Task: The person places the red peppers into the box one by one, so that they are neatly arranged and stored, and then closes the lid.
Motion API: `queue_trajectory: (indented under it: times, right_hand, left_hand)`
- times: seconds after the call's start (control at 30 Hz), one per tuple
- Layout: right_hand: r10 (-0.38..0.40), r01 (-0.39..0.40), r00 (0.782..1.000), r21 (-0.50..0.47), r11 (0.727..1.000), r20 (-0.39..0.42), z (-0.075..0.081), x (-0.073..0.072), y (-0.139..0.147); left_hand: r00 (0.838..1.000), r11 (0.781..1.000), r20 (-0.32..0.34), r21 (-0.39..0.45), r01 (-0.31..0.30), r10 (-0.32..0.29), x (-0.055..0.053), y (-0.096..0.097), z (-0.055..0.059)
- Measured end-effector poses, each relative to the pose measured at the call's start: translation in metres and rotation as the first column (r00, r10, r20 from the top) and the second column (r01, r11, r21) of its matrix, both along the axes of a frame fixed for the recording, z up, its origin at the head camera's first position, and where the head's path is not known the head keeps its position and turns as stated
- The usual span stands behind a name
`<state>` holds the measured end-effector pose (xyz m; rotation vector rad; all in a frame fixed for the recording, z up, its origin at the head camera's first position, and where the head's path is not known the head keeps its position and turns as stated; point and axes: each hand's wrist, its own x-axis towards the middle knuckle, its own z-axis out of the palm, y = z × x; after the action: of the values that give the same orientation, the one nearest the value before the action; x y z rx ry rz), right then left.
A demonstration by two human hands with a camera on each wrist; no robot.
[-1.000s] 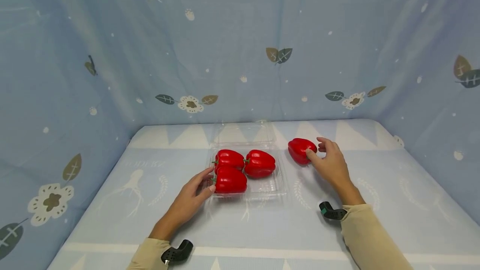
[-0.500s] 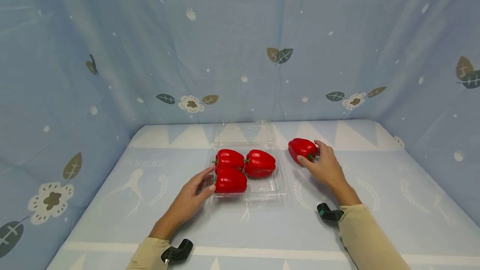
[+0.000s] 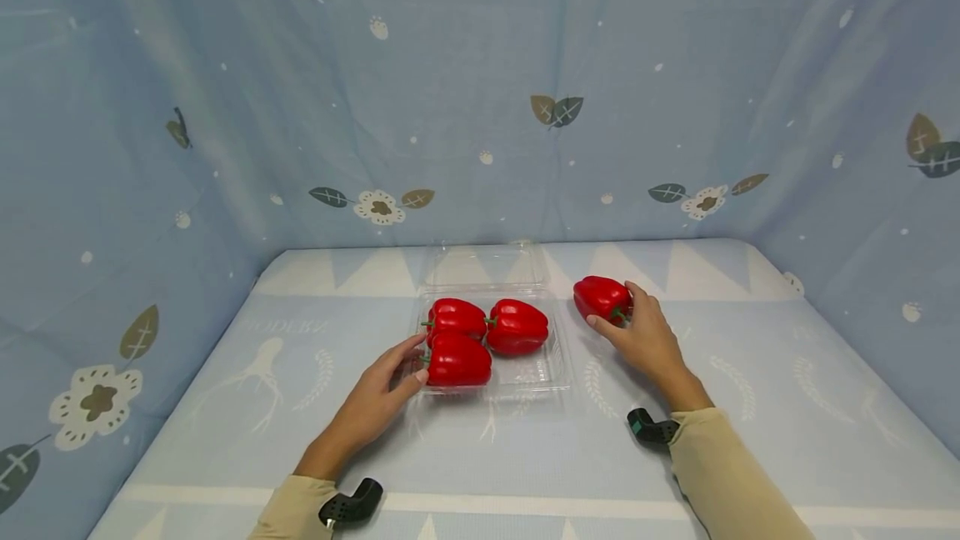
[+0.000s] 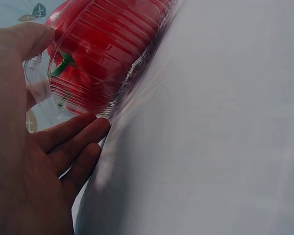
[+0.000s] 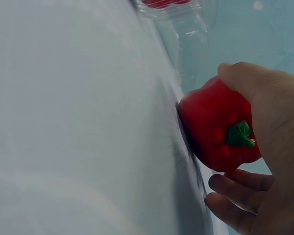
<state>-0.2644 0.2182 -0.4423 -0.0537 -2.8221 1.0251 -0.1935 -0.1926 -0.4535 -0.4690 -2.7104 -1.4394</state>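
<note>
Head view | right hand (image 3: 651, 342) loosely curled round pepper (image 3: 597, 296) | left hand (image 3: 375, 400) relaxed

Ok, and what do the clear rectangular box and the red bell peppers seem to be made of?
Clear rectangular box: thin, glossy plastic, most likely; its ribbed walls are see-through and catch highlights.
Red bell peppers: smooth, glossy surfaces with bright reflections; real flesh or moulded plastic, I can't tell.
</note>
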Motion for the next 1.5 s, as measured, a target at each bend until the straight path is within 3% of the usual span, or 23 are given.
queue_trajectory:
  times: [0.37, 0.63, 1.07, 1.5]
  right_hand:
    - [-0.002, 0.0, 0.999, -0.044, 0.999, -0.039, -0.0033, 0.0008, 0.0014]
    - [-0.022, 0.016, 0.999, -0.199, 0.98, -0.029, -0.003, 0.0021, 0.0035]
    - [-0.041, 0.016, 0.995, -0.262, 0.965, -0.093, -0.0012, 0.0035, 0.0019]
    - [-0.092, 0.047, 0.991, -0.395, 0.917, -0.094, 0.0045, 0.0068, -0.0006]
  left_hand:
    - [1.0, 1.0, 0.009, -0.008, -0.011, 0.011, 0.0003, 0.0001, -0.0003]
    - [1.0, 1.0, 0.01, -0.02, -0.009, 0.009, -0.0001, 0.0013, 0.0015]
    - [1.0, 1.0, 0.008, -0.018, -0.007, 0.007, 0.0005, 0.0007, 0.0021]
    - [1.0, 1.0, 0.005, -0.024, -0.009, 0.009, -0.0002, 0.0008, 0.0015]
